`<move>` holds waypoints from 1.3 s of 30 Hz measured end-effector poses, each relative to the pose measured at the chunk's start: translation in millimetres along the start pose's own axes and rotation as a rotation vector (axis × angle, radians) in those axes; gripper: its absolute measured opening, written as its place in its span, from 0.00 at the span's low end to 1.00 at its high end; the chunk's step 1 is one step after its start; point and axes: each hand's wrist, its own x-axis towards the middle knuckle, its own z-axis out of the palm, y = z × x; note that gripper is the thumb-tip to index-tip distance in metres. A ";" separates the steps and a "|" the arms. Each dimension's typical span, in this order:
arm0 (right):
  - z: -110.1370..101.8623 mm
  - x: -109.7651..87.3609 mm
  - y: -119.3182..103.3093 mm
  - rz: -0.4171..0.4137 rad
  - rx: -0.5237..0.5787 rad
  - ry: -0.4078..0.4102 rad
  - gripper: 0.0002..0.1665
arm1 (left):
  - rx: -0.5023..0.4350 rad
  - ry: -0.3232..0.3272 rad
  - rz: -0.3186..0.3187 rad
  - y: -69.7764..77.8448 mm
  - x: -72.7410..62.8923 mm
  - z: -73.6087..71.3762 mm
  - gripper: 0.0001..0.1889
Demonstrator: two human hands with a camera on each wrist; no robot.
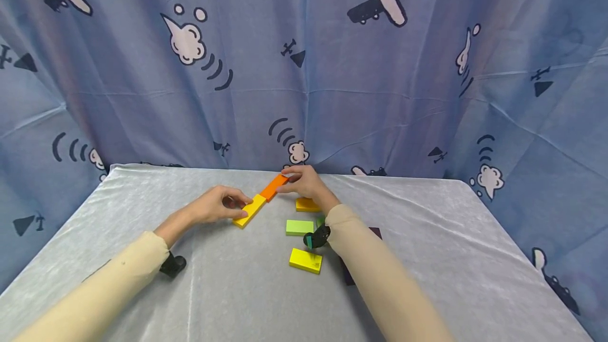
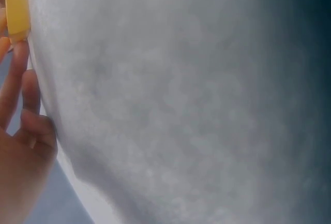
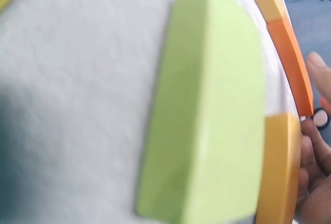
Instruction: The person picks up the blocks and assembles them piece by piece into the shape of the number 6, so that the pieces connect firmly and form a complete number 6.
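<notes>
Near the back of the table, a yellow-orange block [image 1: 250,211] and an orange block [image 1: 274,188] lie end to end in a slanting row. My left hand [image 1: 214,206] holds the yellow-orange block, thumb at its near end and fingertips along its edge. In the left wrist view that block [image 2: 18,12] shows at the upper left, beside the fingers [image 2: 13,89]. My right hand [image 1: 306,181] is at the far end of the orange block, index finger and thumb around it. The right wrist view shows a fingertip by the end of the orange block [image 3: 292,63].
Right of the row lie another yellow-orange block [image 1: 307,205], a light green block [image 1: 299,227] and a yellow block [image 1: 305,260]. More green shows by the right wrist. A dark flat object [image 1: 348,274] is partly hidden under the right forearm. A patterned blue curtain [image 1: 256,67] hangs behind the table.
</notes>
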 end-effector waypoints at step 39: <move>-10.1 21.1 4.3 -0.145 -0.199 -0.191 0.30 | 0.011 -0.010 0.020 3.1 1.1 -1.8 0.14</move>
